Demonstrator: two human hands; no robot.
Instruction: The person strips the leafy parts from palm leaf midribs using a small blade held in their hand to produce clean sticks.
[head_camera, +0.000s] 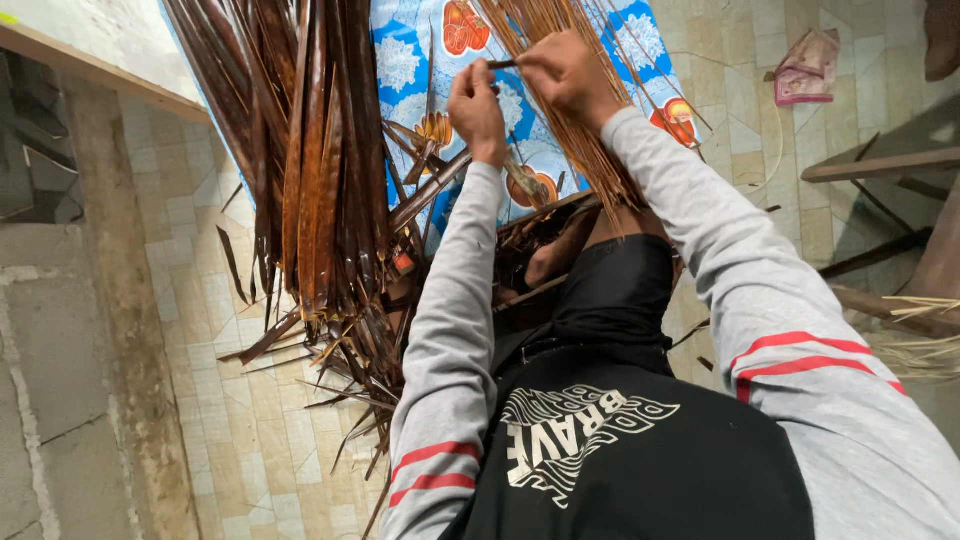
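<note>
Two hands, two heaps of dried plant stuff, one cloth

Two hands are in view, the left hand and the right hand, with one dark strip between them. There is one heap of broad brown leaves, far too many to count, and one bundle of thin tan sticks, likewise uncountable. One blue patterned cloth lies on the floor, one crumpled pink bag, and two grey sleeves, each with two red stripes.
</note>
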